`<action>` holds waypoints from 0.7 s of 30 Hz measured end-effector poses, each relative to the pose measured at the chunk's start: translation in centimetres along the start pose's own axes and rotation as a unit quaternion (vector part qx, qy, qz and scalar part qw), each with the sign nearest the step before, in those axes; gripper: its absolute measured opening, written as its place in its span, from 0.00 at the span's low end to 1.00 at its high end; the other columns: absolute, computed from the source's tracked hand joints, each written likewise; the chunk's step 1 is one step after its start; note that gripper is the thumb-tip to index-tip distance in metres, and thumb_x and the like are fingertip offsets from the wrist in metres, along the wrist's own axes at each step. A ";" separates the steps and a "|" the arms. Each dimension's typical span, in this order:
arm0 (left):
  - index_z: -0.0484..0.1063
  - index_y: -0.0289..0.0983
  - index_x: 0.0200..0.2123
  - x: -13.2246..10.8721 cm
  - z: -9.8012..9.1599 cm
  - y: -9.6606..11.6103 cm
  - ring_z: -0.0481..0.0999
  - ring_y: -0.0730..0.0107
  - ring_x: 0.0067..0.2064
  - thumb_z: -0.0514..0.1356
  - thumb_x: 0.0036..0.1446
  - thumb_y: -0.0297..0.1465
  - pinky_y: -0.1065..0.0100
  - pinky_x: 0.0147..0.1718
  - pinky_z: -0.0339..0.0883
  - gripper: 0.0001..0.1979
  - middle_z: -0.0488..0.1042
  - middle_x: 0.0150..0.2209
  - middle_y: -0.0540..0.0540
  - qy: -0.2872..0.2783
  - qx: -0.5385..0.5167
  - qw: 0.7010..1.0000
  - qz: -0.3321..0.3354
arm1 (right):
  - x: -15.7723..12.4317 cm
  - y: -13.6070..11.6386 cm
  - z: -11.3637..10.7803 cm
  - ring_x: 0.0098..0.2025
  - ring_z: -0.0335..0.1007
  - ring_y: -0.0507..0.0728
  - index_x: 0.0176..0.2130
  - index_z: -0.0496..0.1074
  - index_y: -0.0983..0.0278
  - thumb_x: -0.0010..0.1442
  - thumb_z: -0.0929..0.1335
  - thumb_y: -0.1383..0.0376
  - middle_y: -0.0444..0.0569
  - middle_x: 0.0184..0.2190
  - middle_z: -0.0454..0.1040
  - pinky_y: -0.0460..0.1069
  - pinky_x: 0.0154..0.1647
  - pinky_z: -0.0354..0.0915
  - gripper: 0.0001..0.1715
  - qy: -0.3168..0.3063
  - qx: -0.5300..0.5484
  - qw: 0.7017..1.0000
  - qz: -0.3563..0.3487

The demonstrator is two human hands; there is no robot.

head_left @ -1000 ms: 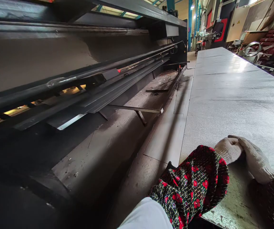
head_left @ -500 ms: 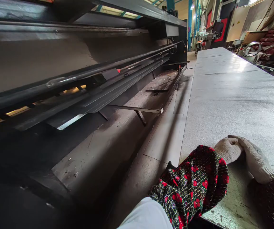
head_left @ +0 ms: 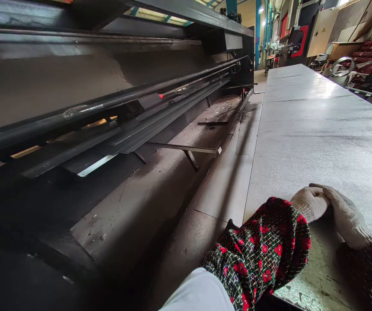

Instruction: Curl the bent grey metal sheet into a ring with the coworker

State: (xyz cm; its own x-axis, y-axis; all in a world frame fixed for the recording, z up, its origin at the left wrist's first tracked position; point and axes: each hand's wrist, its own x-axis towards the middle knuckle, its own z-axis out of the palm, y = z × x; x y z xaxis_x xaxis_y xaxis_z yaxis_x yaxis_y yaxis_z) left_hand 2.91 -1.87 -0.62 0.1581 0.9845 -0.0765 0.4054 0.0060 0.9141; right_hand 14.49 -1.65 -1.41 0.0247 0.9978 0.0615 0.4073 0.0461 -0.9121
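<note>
Head view, looking forward and down. The left hand (head_left: pixel 309 204) and right hand (head_left: pixel 348 218), both in white knit gloves, lie close together and touching on a long galvanized metal sheet (head_left: pixel 318 129). The left hand is curled, knuckles up. The right hand lies beside it, its fingers reaching across toward those knuckles. Neither hand shows a firm grip on anything; whether the fingertips press or hook the sheet cannot be told, as they are partly hidden.

The sheet's long axis runs straight away from the person toward the far end of the workshop, in line with the long metalworking machine (head_left: pixel 75 86) on the left. The hands rest on the sheet's near part, toward its left edge, with the left hand nearer that edge and the right hand farther in. A red-flowered sleeve cover (head_left: pixel 257 246) over a white sleeve (head_left: pixel 198 293) covers the left forearm. A dark sleeve cover (head_left: pixel 364 268) enters from the right edge. Thin metal strips (head_left: pixel 173 125) lie along the machine's front.

Compared with the earlier frames, the hands and sheet match closely. Only the view shifts slightly, and the lit gap under the machine looks narrower.
</note>
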 end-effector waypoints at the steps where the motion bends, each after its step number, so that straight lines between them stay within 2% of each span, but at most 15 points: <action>1: 0.74 0.36 0.28 0.0 0.1 -0.1 0.60 0.79 0.24 0.51 0.52 0.44 0.74 0.21 0.49 0.19 0.62 0.19 0.53 0.001 -0.001 1.000 0.001 | 0.0 -0.1 0.0 0.52 0.66 0.58 0.42 0.73 0.55 0.56 0.59 0.51 0.40 0.45 0.75 0.49 0.55 0.60 0.22 -0.002 0.002 1.000 0.002; 9: 0.75 0.37 0.32 0.2 0.2 -0.4 0.60 0.78 0.24 0.50 0.53 0.45 0.75 0.24 0.53 0.20 0.66 0.21 0.52 -0.003 0.001 1.000 0.002 | -0.2 -0.7 0.0 0.51 0.66 0.57 0.43 0.73 0.53 0.57 0.59 0.51 0.39 0.44 0.75 0.49 0.55 0.60 0.22 -0.009 0.002 1.000 0.004; 13: 0.74 0.37 0.30 0.1 0.2 -0.3 0.60 0.79 0.24 0.50 0.52 0.46 0.75 0.21 0.50 0.20 0.64 0.20 0.53 0.001 0.002 1.000 0.010 | -0.1 -0.3 0.0 0.50 0.67 0.57 0.43 0.73 0.53 0.57 0.58 0.50 0.39 0.44 0.75 0.48 0.52 0.63 0.22 -0.012 0.002 1.000 -0.008; 21: 0.74 0.37 0.29 0.0 0.1 -0.2 0.60 0.78 0.24 0.50 0.53 0.45 0.74 0.21 0.49 0.20 0.63 0.20 0.52 -0.001 0.010 1.000 0.001 | -0.2 -0.5 0.0 0.50 0.67 0.57 0.43 0.73 0.54 0.56 0.59 0.51 0.39 0.43 0.75 0.48 0.55 0.60 0.22 -0.018 0.018 1.000 0.010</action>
State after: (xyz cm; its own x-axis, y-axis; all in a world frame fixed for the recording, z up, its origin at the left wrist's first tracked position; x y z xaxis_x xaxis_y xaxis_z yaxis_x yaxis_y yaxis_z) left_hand 2.95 -1.86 -0.88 0.1604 0.9841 -0.0760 0.4236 0.0010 0.9058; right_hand 14.22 -1.90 -0.95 0.0001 0.9995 0.0300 0.3743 0.0278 -0.9269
